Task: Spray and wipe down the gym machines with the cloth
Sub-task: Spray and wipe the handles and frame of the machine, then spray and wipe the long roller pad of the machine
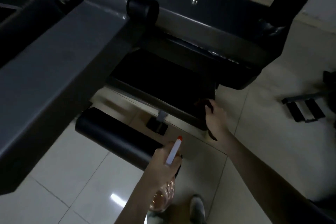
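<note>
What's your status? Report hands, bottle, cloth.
Left hand grips spray bottle, nozzle toward machine. Right hand holds dark cloth at black pad corner. Foam roller lies just left of bottle.

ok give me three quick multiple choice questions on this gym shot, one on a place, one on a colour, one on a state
1. Where is the right hand?
A. flat on the floor tiles
B. at the near corner of the black pad
C. on the foam roller

2. What colour is the tip of the spray bottle nozzle?
A. red
B. blue
C. green

3. What is the left hand doing?
A. hanging idle
B. pressing flat on the machine
C. gripping the spray bottle

Answers:
1 B, it holds the dark cloth at the pad's corner.
2 A, the tip shows red on the white nozzle.
3 C, its fingers curl round the bottle's neck.
</note>
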### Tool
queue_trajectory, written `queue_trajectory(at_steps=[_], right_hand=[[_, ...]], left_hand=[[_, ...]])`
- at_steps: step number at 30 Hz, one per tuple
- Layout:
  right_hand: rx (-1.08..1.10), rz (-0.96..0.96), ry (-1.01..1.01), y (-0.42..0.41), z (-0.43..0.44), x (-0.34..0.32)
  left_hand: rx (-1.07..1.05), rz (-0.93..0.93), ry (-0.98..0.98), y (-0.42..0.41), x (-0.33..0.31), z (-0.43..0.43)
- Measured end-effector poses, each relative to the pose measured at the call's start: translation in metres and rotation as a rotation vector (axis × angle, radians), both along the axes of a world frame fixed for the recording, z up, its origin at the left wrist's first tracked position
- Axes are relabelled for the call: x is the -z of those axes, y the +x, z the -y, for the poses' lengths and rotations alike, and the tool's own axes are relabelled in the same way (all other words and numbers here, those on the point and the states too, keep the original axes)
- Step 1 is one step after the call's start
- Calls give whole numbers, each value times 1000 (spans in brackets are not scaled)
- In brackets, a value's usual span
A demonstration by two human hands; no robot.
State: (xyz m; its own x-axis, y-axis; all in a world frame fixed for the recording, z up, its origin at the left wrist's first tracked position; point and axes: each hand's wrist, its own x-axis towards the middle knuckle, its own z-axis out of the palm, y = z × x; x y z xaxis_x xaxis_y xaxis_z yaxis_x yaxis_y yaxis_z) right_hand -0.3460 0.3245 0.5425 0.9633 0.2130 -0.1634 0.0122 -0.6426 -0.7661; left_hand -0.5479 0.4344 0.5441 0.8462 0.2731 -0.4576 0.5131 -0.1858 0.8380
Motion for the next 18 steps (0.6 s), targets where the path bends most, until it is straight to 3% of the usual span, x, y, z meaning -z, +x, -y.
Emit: queue_trajectory(at_steps=[3,7,18], right_hand=[[-101,94,-52,20,1,29],[-253,129,-185,29,12,69],[-284,236,-24,38,29,95]], left_hand=[[12,-10,5,9,21,9],[34,115,36,15,31,21],[192,224,14,47,62,21]])
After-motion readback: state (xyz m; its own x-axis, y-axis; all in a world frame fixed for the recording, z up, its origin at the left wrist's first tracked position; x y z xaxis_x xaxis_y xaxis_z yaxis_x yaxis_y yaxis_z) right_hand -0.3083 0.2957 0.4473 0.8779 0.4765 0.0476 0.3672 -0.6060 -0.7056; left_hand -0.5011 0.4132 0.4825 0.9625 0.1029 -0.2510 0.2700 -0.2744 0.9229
